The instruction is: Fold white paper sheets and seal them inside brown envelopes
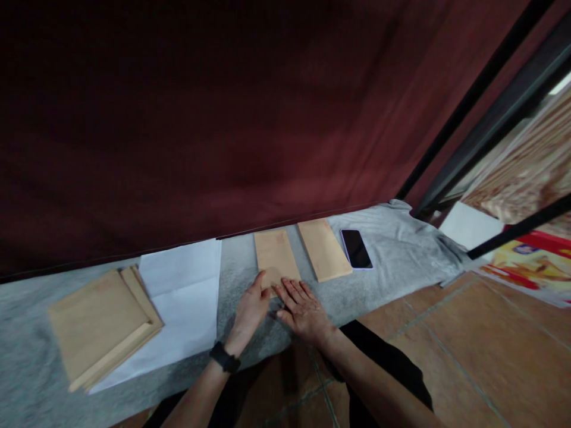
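A narrow brown envelope point(275, 254) lies on the grey cloth point(397, 249) in the middle. My left hand point(250, 312) rests at its near left corner, fingers together and touching the paper. Flat on the near end of the same envelope lies my right hand point(302, 308), its fingers stretched out. A black band sits on my left wrist. Both hands press on the envelope; neither lifts it.
A second brown envelope point(325, 248) lies just right of the first, then a dark phone point(356, 249). White paper sheets point(182, 297) and a stack of larger brown envelopes point(103, 324) sit to the left. A dark red curtain hangs behind. Tiled floor lies at right.
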A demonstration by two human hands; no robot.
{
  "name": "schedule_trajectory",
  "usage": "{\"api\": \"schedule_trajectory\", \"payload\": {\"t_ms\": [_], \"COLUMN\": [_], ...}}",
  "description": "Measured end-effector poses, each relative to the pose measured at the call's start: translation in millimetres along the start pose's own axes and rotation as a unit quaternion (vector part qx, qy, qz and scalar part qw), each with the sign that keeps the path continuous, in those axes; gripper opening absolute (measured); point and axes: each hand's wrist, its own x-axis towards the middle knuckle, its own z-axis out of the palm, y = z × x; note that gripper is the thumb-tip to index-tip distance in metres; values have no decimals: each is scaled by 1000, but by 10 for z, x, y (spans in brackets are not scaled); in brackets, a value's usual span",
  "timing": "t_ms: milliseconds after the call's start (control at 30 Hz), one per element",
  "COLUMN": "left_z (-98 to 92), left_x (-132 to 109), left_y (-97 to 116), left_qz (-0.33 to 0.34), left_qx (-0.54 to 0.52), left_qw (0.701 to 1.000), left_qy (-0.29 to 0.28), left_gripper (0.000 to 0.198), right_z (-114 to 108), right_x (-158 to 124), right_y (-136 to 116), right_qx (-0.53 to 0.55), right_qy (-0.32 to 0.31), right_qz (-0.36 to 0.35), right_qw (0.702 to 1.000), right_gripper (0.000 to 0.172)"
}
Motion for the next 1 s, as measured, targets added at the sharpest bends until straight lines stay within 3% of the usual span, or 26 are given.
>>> {"api": "schedule_trajectory", "payload": {"t_ms": [133,400,533,667,800,1000], "left_z": [9,-12,89,338,438,324], "left_x": [-11,-154,-209,-361,-531,-623], "left_y": [30,87,62,18,-61,-230], "left_qz": [-4,30,146,272,296,313], "left_qx": [133,309,279,193,190,211], "left_qw": [991,950,947,941,936,926], "left_qy": [-19,30,62,49,27,1], "left_gripper": [53,50,43,48,64,76], "right_z": [-4,39,54,65,95,94], "right_x": [-15,-24,-22,-33,-68,-85], "right_y": [-15,-19,-14,1,35,106], "right_qx": [-9,-15,-14,-17,-33,-16], "right_qy": [-1,-10,-17,-36,-47,-17], "right_qz": [0,13,12,7,-31,8], "right_qw": [1000,1000,1000,999,998,1000], "right_gripper": [59,61,62,52,58,57]}}
